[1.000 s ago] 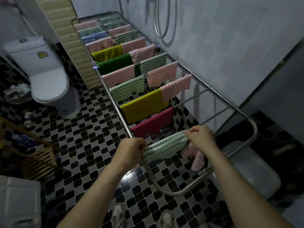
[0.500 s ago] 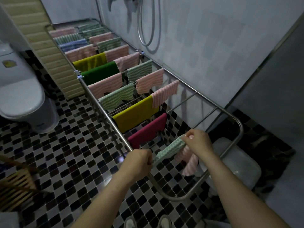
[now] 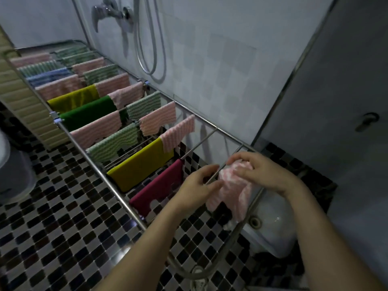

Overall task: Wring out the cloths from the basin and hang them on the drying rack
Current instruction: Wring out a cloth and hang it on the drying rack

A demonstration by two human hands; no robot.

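The metal drying rack [image 3: 117,193] runs from the far left toward me, with several cloths in pink, green, yellow and blue draped over its rails. The nearest ones I see are a yellow cloth [image 3: 142,164] and a magenta cloth [image 3: 159,185]. My right hand [image 3: 262,175] grips a bunched pink striped cloth [image 3: 231,196] above a bare rail near the rack's close end. My left hand [image 3: 197,183] is beside it, fingers spread around the rail, thumb touching the cloth's left edge. A white basin [image 3: 279,234] sits on the floor under the rack's end.
A tiled wall with a shower tap [image 3: 111,13] and hose [image 3: 151,49] runs behind the rack. A door with a handle [image 3: 366,122] stands at the right. The floor is black-and-white mosaic tile [image 3: 63,217]. A toilet's edge [image 3: 12,169] shows at the far left.
The green striped cloth that my hands stretched along a rail is out of sight. Both hands have come together at the pink striped cloth. My view has swung right.
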